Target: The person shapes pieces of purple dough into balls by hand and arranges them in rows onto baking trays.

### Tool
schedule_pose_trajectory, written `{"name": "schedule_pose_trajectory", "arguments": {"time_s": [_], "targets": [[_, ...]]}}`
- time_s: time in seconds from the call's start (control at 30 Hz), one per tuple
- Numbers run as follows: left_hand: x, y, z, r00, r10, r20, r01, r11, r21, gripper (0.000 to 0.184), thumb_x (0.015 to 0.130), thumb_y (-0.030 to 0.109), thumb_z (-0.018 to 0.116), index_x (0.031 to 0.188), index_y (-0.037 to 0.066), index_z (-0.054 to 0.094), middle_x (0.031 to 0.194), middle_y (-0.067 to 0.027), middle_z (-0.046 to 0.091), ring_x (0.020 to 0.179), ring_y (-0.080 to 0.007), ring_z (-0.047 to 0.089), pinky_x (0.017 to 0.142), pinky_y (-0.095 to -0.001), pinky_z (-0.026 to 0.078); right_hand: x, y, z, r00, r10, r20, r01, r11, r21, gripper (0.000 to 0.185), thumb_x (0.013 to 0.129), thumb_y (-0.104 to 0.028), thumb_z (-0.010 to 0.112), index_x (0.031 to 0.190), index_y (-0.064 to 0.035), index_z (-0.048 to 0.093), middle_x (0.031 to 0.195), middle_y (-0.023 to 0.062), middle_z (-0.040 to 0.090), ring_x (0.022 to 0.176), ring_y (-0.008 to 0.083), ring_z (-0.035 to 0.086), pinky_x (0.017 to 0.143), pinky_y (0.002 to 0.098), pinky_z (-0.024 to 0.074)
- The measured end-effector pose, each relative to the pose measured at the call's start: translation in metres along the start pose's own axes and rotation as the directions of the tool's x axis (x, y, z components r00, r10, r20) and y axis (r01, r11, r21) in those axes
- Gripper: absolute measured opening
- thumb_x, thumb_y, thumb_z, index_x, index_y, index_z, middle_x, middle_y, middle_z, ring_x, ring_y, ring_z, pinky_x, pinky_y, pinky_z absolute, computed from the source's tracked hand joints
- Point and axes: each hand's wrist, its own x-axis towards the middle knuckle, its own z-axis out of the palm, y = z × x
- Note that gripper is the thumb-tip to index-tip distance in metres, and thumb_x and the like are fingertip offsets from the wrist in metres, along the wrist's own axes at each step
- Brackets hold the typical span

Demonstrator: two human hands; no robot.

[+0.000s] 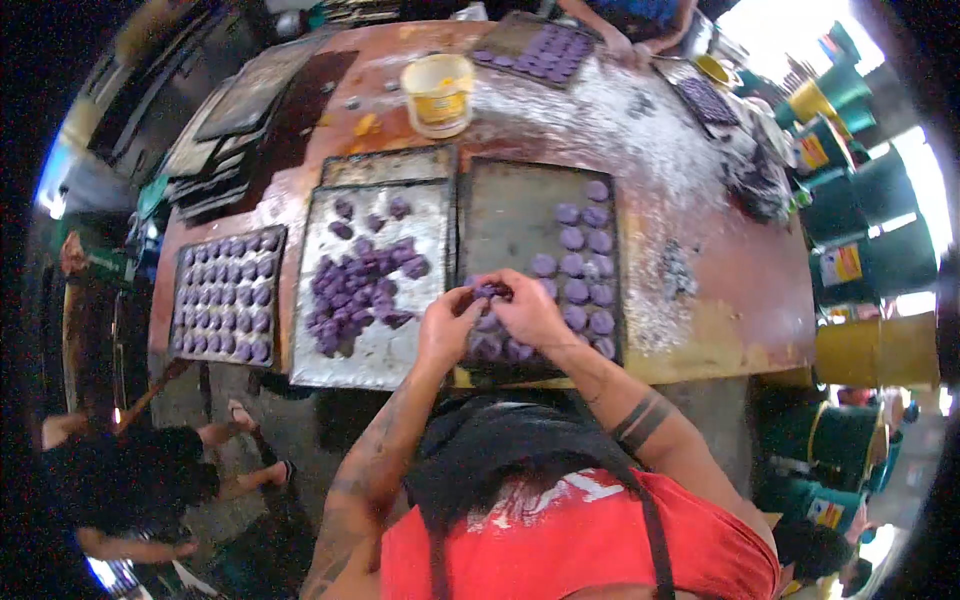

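My left hand (452, 318) and my right hand (524, 308) meet over the near part of a dark baking tray (510, 215). Between their curled fingers is a purple dough piece (488, 291), partly covered by the fingertips. Rounded purple dough balls (573, 265) lie along the right side and the near edge of this tray. To the left, a shiny metal tray (385, 365) carries a loose heap of rough purple dough chunks (355, 285), with a few apart toward its far end.
A tray of purple rounds in rows (228, 295) stands at the left. Beyond are stacked trays (225, 150), a white bucket (438, 95) and white powder (640, 150). Another person's hands (637, 52) are at the far edge; a person in black (130, 480) sits lower left.
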Motion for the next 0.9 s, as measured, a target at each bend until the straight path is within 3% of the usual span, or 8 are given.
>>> {"name": "schedule_pose_trajectory", "arguments": {"time_s": [0.2, 0.27, 0.33, 0.4, 0.5, 0.6, 0.7, 0.9], "targets": [[0.004, -0.002, 0.042, 0.971, -0.142, 0.195, 0.167, 0.979, -0.119, 0.025, 0.091, -0.002, 0.055, 0.115, -0.005, 0.06, 0.097, -0.0088, 0.068, 0.088, -0.0172, 0.066, 0.077, -0.0301, 0.054, -0.019, -0.002, -0.103, 0.997, 0.063, -0.049, -0.077, 0.915, -0.396, 0.037, 0.076, -0.005, 0.066, 0.113, -0.0035, 0.064, 0.09, 0.0097, 0.067, 0.082, 0.0163, 0.062, 0.074, 0.0306, 0.0517], [0.001, -0.005, 0.053, 0.968, -0.232, 0.097, 0.252, 0.912, -0.325, 0.028, 0.09, -0.007, 0.047, 0.115, -0.005, 0.06, 0.1, -0.0103, 0.065, 0.085, -0.0191, 0.066, 0.078, -0.0319, 0.056, -0.025, 0.023, -0.168, 0.934, 0.19, -0.303, -0.312, 0.847, -0.43, 0.035, 0.076, -0.01, 0.069, 0.11, -0.003, 0.063, 0.092, 0.0123, 0.065, 0.087, 0.0221, 0.063, 0.078, 0.0352, 0.0518], [0.003, -0.008, 0.058, 0.952, -0.306, -0.001, 0.275, 0.858, -0.434, 0.028, 0.09, -0.007, 0.045, 0.115, -0.005, 0.059, 0.101, -0.0106, 0.064, 0.084, -0.0195, 0.066, 0.079, -0.0335, 0.057, -0.046, 0.051, -0.238, 0.93, -0.041, -0.366, -0.264, 0.619, -0.74, 0.033, 0.075, -0.012, 0.071, 0.105, -0.0023, 0.062, 0.096, 0.0163, 0.062, 0.095, 0.0306, 0.062, 0.084, 0.041, 0.0499], [0.001, -0.017, 0.06, 0.936, -0.351, -0.012, 0.298, 0.812, -0.502, 0.027, 0.091, -0.005, 0.044, 0.112, -0.005, 0.06, 0.099, -0.0101, 0.063, 0.082, -0.0185, 0.065, 0.079, -0.0328, 0.057, -0.064, 0.098, -0.28, 0.828, 0.012, -0.56, -0.49, 0.5, -0.714, 0.032, 0.074, -0.014, 0.072, 0.101, -0.0022, 0.06, 0.1, 0.0192, 0.061, 0.101, 0.0368, 0.058, 0.086, 0.0441, 0.0478], [-0.002, -0.014, 0.074, 0.904, -0.428, -0.021, 0.294, 0.657, -0.694, 0.021, 0.091, -0.005, 0.048, 0.108, -0.005, 0.062, 0.096, -0.0094, 0.064, 0.079, -0.0162, 0.063, 0.077, -0.029, 0.055, -0.077, 0.128, -0.293, 0.823, 0.093, -0.561, -0.511, 0.553, -0.658, 0.032, 0.074, -0.015, 0.073, 0.1, -0.0027, 0.057, 0.1, 0.0192, 0.06, 0.097, 0.0372, 0.058, 0.082, 0.0436, 0.0479], [0.006, -0.011, 0.091, 0.938, -0.344, -0.047, 0.296, 0.864, -0.407, 0.017, 0.09, -0.005, 0.056, 0.106, -0.004, 0.063, 0.096, -0.0093, 0.064, 0.081, -0.0163, 0.063, 0.075, -0.0277, 0.054, -0.077, 0.146, -0.298, 0.882, 0.072, -0.467, -0.398, 0.646, -0.651, 0.033, 0.076, -0.015, 0.073, 0.101, -0.0022, 0.057, 0.097, 0.0155, 0.06, 0.09, 0.0307, 0.06, 0.078, 0.0406, 0.0485], [0.009, 0.027, 0.112, 0.95, -0.31, -0.047, 0.257, 0.855, -0.45, 0.022, 0.088, -0.006, 0.061, 0.109, -0.003, 0.062, 0.096, -0.0094, 0.065, 0.085, -0.0166, 0.064, 0.075, -0.0262, 0.053, -0.062, 0.094, -0.268, 0.854, 0.203, -0.478, -0.367, 0.887, -0.279, 0.035, 0.077, -0.012, 0.071, 0.108, -0.0005, 0.058, 0.098, 0.01, 0.062, 0.084, 0.0198, 0.06, 0.073, 0.0341, 0.0493], [0.035, 0.029, 0.129, 0.97, -0.237, 0.063, 0.241, 0.878, -0.413, 0.034, 0.084, -0.008, 0.062, 0.118, -0.003, 0.059, 0.103, -0.0109, 0.067, 0.086, -0.0161, 0.065, 0.077, -0.0283, 0.054, -0.027, 0.034, -0.209, 0.973, 0.206, -0.101, -0.199, 0.977, 0.069, 0.034, 0.081, -0.013, 0.073, 0.111, -0.0004, 0.063, 0.098, 0.0037, 0.065, 0.084, 0.0112, 0.059, 0.073, 0.0267, 0.0499]]}}
